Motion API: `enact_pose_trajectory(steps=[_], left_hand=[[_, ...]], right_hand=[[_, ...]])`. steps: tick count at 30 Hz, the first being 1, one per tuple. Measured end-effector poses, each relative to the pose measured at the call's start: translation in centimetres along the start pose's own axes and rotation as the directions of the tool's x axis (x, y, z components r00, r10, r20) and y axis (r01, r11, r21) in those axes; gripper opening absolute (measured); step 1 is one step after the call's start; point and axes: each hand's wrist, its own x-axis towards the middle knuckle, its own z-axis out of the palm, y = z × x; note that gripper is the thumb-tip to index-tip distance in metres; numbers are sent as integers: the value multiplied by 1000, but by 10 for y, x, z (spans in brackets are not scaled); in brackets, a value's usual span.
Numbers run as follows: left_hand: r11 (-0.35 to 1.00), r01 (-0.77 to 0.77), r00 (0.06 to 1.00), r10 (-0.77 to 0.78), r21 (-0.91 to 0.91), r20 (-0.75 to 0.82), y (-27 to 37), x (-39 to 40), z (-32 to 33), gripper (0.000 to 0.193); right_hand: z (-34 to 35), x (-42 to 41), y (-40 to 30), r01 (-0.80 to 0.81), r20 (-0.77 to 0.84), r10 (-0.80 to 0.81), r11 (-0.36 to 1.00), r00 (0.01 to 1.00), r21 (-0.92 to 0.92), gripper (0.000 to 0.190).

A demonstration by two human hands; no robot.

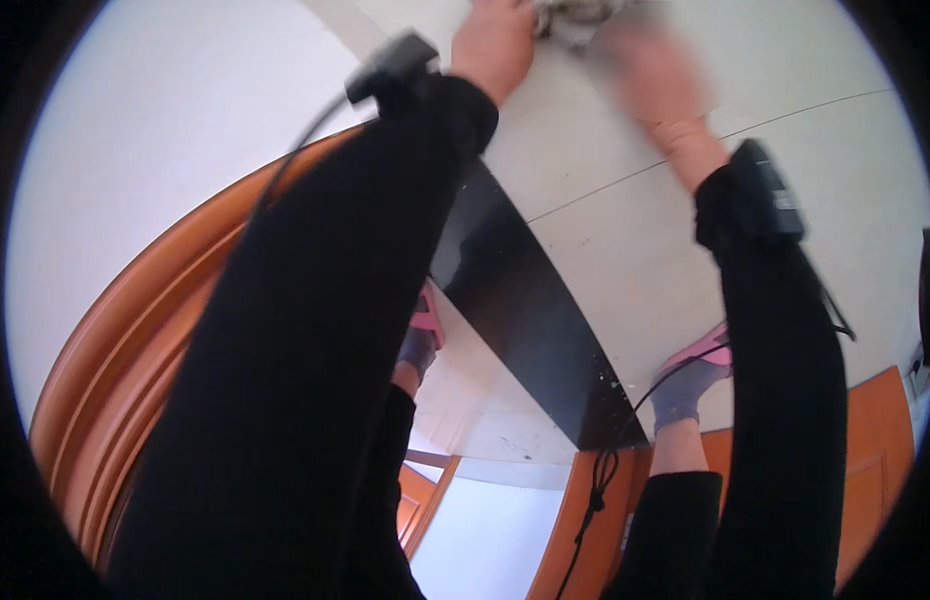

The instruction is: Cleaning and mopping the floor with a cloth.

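At the top edge my left hand (496,46) reaches away over the pale tiled floor (630,247). Its fingers are partly cut off by the picture's edge. My right hand (660,71) is to its right, badly smeared by motion, so its fingers cannot be made out. Between the two hands lies a mottled brown-and-grey object (574,21), cut off at the top. Its kind is unclear, and so is whether either hand grips it. Each black sleeve has a black strapped device at the wrist, the left one (394,67) and the right one (772,191).
A glossy black threshold strip (525,300) crosses the floor between my feet, which wear pink slippers (433,319). Curved orange-brown wood trim (157,247) runs along the left. An orange-brown wooden panel (874,465) is at lower right. A black cable (600,480) hangs near my right leg.
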Motion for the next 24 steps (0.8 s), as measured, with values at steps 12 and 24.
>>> enact_pose_trajectory(steps=[12,24], left_hand=[[667,671,682,-386,-323,621,196,-350,-25,31],[625,467,881,-387,-625,272,104,-249,-42,34]], right_hand=[[-24,-311,-149,-97,857,-20,992,515,81,21],[-29,-131,-106,-122,321,41,964,946,236,32]])
